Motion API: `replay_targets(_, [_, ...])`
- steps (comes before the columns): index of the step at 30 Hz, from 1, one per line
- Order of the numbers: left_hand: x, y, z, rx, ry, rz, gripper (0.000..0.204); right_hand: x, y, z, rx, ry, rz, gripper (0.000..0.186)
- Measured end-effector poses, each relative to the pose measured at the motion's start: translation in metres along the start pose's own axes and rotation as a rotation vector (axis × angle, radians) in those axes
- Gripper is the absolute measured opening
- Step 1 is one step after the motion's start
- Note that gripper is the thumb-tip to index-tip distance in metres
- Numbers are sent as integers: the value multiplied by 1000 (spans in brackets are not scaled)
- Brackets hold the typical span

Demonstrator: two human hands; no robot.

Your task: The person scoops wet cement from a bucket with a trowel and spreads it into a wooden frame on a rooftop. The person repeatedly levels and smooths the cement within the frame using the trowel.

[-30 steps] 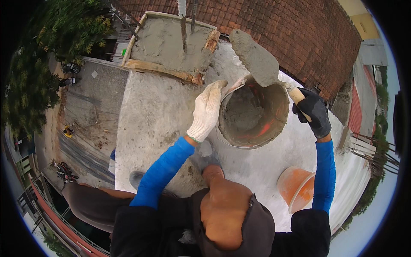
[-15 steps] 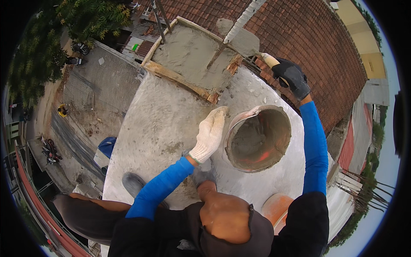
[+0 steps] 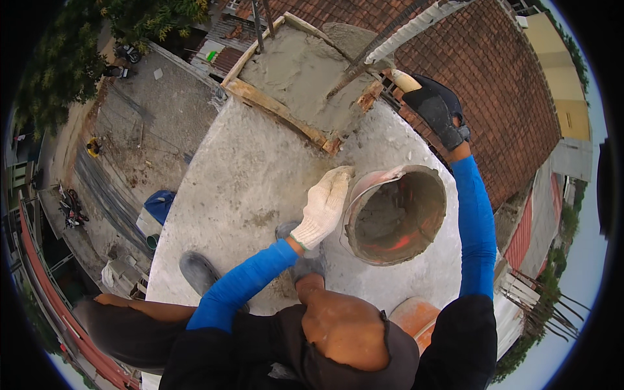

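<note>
My right hand (image 3: 437, 112), in a black glove, grips the pale handle of a trowel (image 3: 407, 81). The trowel's mortar-smeared blade is partly hidden behind the steel bars at the far corner of a wooden form (image 3: 273, 112). Wet grey mortar (image 3: 296, 71) fills this form, its surface rough and uneven. My left hand (image 3: 323, 205), in a white knit glove, is empty, with fingers stretched out together beside the left rim of a bucket (image 3: 394, 255). Whether it touches the rim I cannot tell. Mortar coats the inside of the bucket, and some lies at its bottom.
I am on a high, pale concrete slab (image 3: 227, 175) with a drop at its edges. Steel bars (image 3: 370, 55) rise from the form, one wrapped in white. An orange bucket (image 3: 416, 318) stands by my right leg. A tiled roof (image 3: 494, 97) slopes beyond; a yard lies far below left.
My right hand has shifted left and away from me, turning its wrist, and the trowel blade has slid further behind the bars. The left hand stays by the bucket. The view has shifted slightly.
</note>
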State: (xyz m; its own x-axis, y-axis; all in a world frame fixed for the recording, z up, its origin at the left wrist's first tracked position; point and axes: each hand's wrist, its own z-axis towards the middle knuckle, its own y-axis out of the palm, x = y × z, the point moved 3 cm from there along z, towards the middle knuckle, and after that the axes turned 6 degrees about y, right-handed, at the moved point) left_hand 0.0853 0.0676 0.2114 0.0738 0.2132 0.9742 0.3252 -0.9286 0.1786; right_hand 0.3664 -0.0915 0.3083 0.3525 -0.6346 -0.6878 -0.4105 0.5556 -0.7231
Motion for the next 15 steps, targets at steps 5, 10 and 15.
replay_targets(5, [4, 2, -4, -29, -21, 71, 42, 85, 12, 57, -76, 138, 245, 50])
replay_targets(10, [12, 8, -3, -64, -77, 42, 46, 83, -7, 73, -287, 328, 225, 53])
replay_targets(15, [15, 7, -4, -12, -36, 36, 41, 39, -50, 21, -233, 477, -80, 49])
